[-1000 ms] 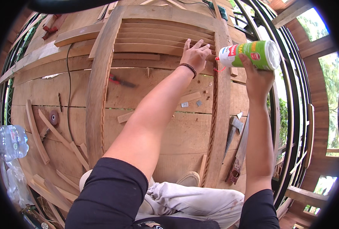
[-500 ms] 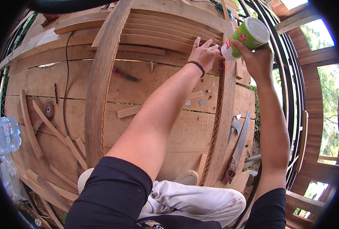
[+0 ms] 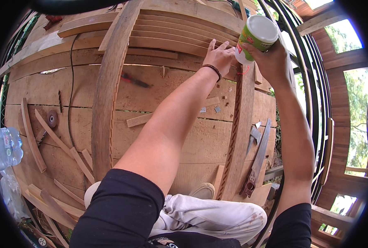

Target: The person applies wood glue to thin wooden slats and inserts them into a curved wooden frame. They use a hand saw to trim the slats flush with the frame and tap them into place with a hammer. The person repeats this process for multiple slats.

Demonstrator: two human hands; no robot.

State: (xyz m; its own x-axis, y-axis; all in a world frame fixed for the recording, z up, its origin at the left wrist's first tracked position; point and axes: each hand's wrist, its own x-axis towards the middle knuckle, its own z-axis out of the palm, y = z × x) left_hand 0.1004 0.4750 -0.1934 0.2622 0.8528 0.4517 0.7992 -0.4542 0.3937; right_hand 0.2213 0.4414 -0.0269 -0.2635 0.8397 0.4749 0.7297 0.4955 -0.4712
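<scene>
My right hand [image 3: 273, 62] is wrapped round a green-and-white plastic bottle [image 3: 256, 37], tilted with its broad whitish base upward and its lower end at the right rail [image 3: 242, 99] of a wooden frame. A thin red strand [image 3: 242, 71] shows below the bottle. My left hand [image 3: 220, 57] has its fingers spread beside that rail, over the ends of the thin wooden slats [image 3: 167, 34]. The slats run across to the left rail [image 3: 105, 95]. Slanted slots line the inner edges of both rails. My fingertips partly hide where the slats meet the right rail.
A handsaw [image 3: 258, 159] and a hammer-like tool [image 3: 254, 136] lie right of the frame. Wood strips [image 3: 33, 132], a drill bit [image 3: 60, 101] and a round disc tool [image 3: 51, 119] lie left. A clear plastic bottle [image 3: 6, 149] stands at the far left. A black cable [image 3: 71, 82] crosses the boards.
My right hand has brought the bottle a little left, closer over the right rail and my left hand. My left hand has barely shifted.
</scene>
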